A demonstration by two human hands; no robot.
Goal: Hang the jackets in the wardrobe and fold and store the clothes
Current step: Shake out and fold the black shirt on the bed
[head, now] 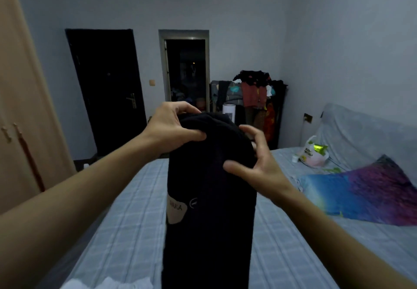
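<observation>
A black garment (209,198) with a beige label patch hangs down in front of me over the bed, folded lengthwise into a narrow strip. My left hand (173,128) grips its top left edge, thumb pressed into the cloth. My right hand (255,157) is at its upper right side, thumb on the front and fingers spread and curled round the edge. A beige wardrobe (24,112) with closed doors stands at the left.
The bed (126,209) has a pale blue checked sheet. A colourful pillow (361,189) and a plastic bag (313,153) lie at the right. A rack piled with clothes (250,92) stands by the far wall, beside a dark door (108,85) and an open doorway (187,72). White cloth (108,283) is at the bottom edge.
</observation>
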